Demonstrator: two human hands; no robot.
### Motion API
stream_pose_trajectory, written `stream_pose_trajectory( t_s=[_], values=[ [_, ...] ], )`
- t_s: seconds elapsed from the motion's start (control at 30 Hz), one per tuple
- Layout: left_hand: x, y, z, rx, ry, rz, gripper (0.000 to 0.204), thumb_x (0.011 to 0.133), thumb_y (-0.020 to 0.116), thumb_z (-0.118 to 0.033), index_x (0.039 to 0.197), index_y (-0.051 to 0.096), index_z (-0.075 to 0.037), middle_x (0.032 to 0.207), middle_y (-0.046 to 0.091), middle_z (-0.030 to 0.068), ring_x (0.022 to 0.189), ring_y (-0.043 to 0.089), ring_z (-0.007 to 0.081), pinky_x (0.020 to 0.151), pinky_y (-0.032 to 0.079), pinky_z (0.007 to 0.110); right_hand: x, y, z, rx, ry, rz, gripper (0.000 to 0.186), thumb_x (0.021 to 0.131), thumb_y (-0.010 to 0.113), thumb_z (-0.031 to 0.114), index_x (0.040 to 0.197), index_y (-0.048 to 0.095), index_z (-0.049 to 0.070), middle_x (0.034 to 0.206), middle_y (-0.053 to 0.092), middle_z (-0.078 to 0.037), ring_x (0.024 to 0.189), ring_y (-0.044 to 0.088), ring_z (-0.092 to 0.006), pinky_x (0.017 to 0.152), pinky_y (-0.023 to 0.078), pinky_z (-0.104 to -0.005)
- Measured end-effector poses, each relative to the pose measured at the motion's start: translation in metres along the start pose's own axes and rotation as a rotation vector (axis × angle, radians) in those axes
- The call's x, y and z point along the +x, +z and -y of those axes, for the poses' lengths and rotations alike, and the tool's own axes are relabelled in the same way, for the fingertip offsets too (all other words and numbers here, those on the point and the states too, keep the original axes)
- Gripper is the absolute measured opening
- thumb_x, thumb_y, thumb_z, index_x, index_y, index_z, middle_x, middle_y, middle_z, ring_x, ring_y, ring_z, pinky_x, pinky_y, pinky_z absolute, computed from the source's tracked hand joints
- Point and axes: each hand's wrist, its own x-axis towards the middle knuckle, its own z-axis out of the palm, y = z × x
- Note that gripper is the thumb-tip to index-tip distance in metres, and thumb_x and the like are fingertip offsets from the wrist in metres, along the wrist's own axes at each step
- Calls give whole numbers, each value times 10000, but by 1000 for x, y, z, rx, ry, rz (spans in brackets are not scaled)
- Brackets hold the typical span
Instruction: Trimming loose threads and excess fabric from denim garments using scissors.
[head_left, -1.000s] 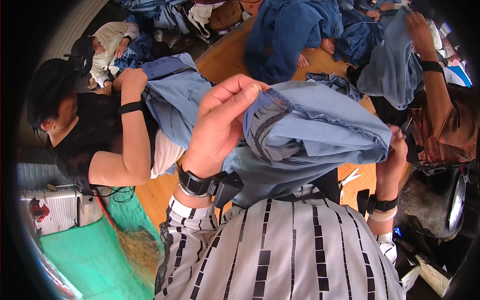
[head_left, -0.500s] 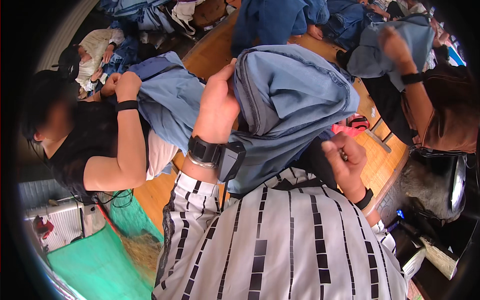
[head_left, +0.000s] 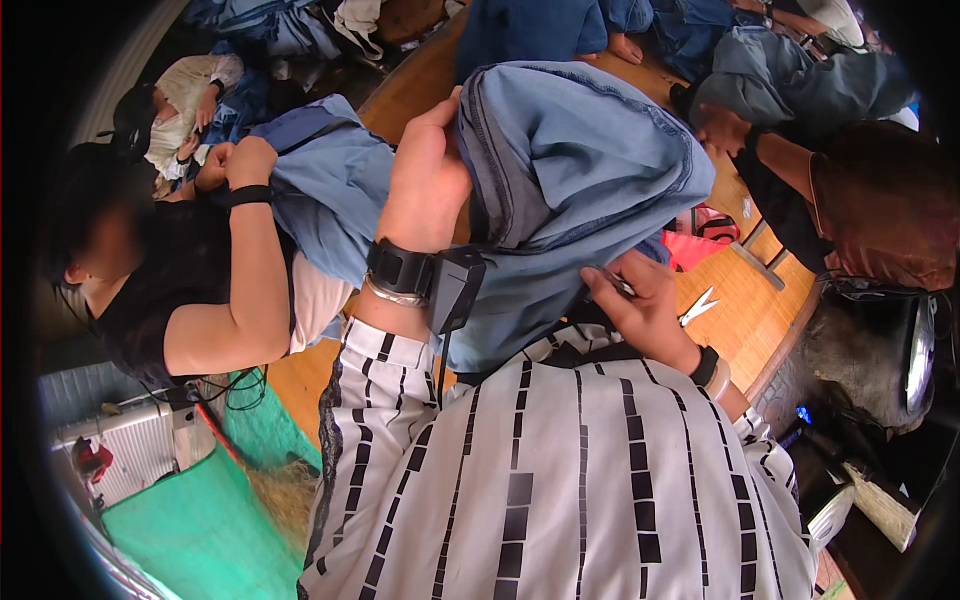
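My left hand is closed on the edge of a light-blue denim garment, which is bunched up with its seams and a greyish band showing. The cloth hangs down over my lap. My right hand is at the garment's lower right, fingers curled and pinched close to the cloth. Something small and dark shows between those fingers, too hidden to name. Pale scissor blades stick out beside the back of this hand; whether they lie on the wooden surface or are tucked in the hand, I cannot tell.
A person at left handles another denim piece. At right a second person works on grey-blue denim. A red bag-like item lies on the wooden table. More denim and hands are at the far side.
My right hand has moved left and up to the garment, uncovering the scissor blades. My left hand keeps its hold on the denim. The person at right has lowered a raised hand.
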Motion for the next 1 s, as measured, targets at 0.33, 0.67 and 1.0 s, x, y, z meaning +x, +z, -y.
stream_pose_trajectory(
  t_s=[0.33,0.67,1.0],
  values=[
    [45,-87,-6,126,43,-191,265,990,516,-143,1174,619,17,1145,665,104,1057,609,210,975,458,316,13,-126,-17,80,77,-801,122,915,597,43,797,618,24,734,540,57,662,438,-16,573,323,-189],
    [53,-108,5,135,61,-86,196,959,613,-192,1038,667,-21,996,682,62,951,612,176,881,458,291,-3,-89,-31,-87,77,-626,69,923,656,61,929,652,-8,820,642,7,714,523,-47,665,408,-189],
    [20,-99,-2,382,84,77,425,978,554,-367,1222,606,-22,1209,627,70,1151,545,198,992,393,346,28,-17,-11,-237,-194,71,316,724,695,-6,1033,669,55,948,661,-89,729,647,-277,623,505,-336]
  ],
)
